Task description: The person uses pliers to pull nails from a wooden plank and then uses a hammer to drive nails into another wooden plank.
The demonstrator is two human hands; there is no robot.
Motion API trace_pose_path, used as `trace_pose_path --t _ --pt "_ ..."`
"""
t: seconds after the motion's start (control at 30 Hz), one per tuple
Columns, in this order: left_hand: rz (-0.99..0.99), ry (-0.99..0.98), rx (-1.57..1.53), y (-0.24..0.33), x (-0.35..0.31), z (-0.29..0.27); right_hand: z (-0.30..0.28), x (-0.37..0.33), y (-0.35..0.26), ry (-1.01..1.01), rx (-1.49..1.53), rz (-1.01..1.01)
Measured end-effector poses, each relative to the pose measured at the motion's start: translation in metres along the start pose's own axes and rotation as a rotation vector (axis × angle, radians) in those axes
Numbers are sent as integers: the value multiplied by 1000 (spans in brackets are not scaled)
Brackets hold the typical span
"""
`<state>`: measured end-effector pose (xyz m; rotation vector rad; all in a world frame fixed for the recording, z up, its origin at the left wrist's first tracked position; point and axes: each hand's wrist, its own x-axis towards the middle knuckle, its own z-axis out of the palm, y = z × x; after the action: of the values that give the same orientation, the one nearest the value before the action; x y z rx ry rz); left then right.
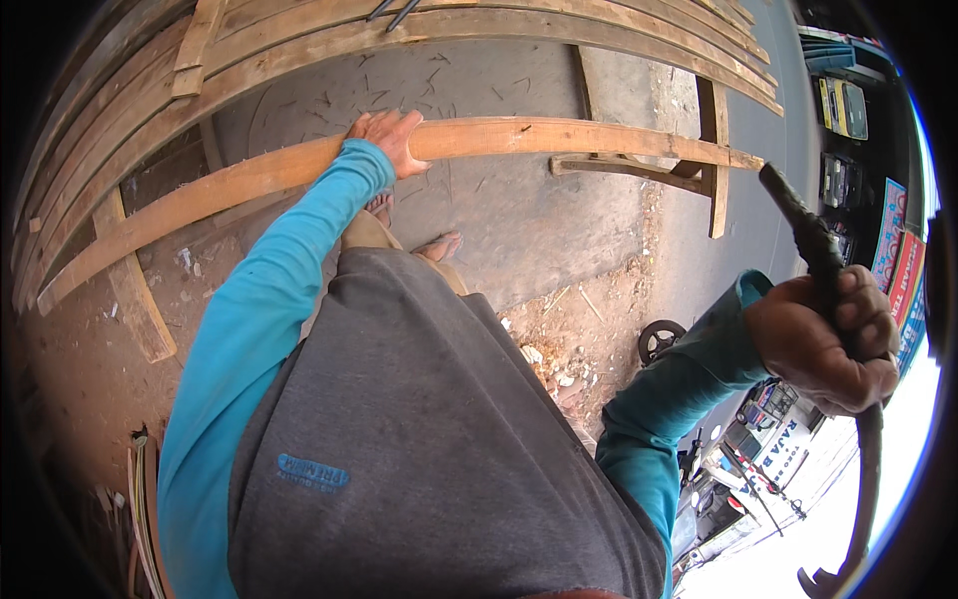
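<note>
While the left hand [391, 138] presses palm-down on the long wooden plank [559, 138], fingers spread flat and curled a little over its far edge, the work appears to stand at the steadying stage: the piece is pinned and the tool raised, not yet applied. To the left of the plank, a stack of similar curved boards [120, 130] leans across the frame, and a short offcut [135, 295] lies on the reddish dirt below the plank's lower end. Beneath the plank's middle, the person's bare feet [439, 245] stand on a grey concrete slab [519, 220] strewn with shavings. Toward the plank's right end, it rests on a small wooden trestle [714, 150]. Further right and nearer the viewer, the right hand [833, 344] is closed in a full fist around a dark, long-handled tool [813, 240], its head held clear of the plank. Judged from this pose, the next move calls for bringing the tool down to the plank well apart from the left hand, which must hold firm against any shift on the trestle.
</note>
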<state>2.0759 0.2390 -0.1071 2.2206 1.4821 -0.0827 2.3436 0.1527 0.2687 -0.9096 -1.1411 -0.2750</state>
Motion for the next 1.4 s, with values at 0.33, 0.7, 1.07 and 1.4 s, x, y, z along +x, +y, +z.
trace_pose_path --t 0.33,0.7,1.07,1.4 --pt "33 -70 27 -9 -8 -15 -86 -263 26 -740 -501 1398" --pt "4 38 -23 -1 -4 7 4 -31 2 -47 -21 -118" --pt "-5 -69 -23 -26 -19 -12 -142 -389 0 -437 -510 1745" --pt "427 647 -163 -54 -75 12 -258 -477 -74 -954 -856 1852"
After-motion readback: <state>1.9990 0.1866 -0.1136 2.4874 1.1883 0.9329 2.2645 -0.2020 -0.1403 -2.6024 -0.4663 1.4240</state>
